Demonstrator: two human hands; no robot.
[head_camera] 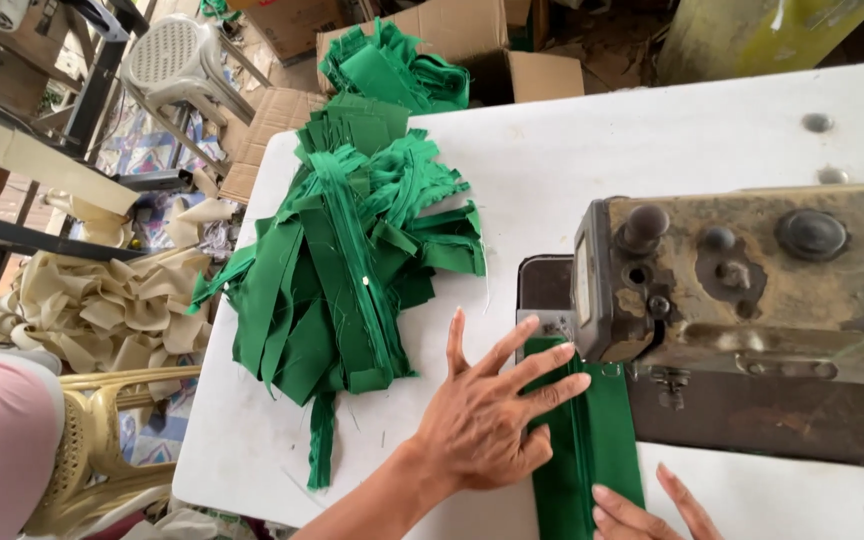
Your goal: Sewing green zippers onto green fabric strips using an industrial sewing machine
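Green strip (592,450) long axis toward sewing machine (752,290); both hands (482,420) flat, fingers spread, pressing it.

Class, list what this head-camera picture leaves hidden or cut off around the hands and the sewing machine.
- Needle and presser foot: hidden under the sewing machine head.
- Right hand: cut off by the bottom edge; only the fingers show.
- Green strip: its near end runs off the bottom edge, and the left hand covers part of it.
- Green fabric pile: lower pieces buried under upper ones.

Brown open cardboard boxes (472,40) stand on the floor beyond the table's far edge, flaps spread.
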